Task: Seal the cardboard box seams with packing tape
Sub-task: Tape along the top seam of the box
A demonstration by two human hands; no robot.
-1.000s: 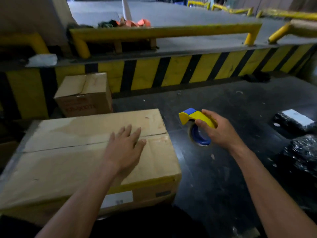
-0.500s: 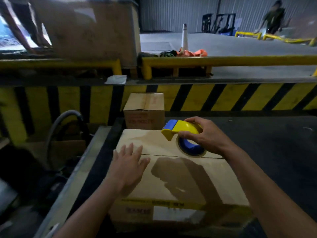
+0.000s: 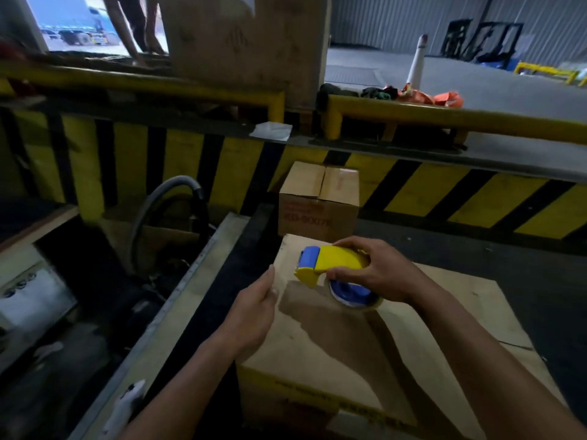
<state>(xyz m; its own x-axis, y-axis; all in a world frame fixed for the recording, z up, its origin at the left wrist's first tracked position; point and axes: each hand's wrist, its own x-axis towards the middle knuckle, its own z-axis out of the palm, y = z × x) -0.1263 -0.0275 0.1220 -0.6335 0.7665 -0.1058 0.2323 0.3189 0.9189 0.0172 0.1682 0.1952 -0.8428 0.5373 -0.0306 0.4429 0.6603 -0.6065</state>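
A large cardboard box (image 3: 444,315) lies in front of me with its top flaps closed. My right hand (image 3: 378,274) grips a yellow and blue tape dispenser (image 3: 330,263) over the far left part of the box top, its tape roll (image 3: 352,296) touching or just above the cardboard. My left hand (image 3: 254,309) rests against the box's left top edge, fingers straight, thumb on the top face. The hands' shadows hide part of the seam.
A smaller cardboard box (image 3: 317,198) stands just behind the large one. A yellow and black striped wall (image 3: 444,192) with yellow rails (image 3: 444,117) runs across the back. A grey hose (image 3: 165,198) and a dark gap lie to the left. A person's legs (image 3: 133,27) show far left.
My right hand brought the dispenser from the right side of the box over to its far left part. My left hand slid from the box top to its left edge. My view swung left.
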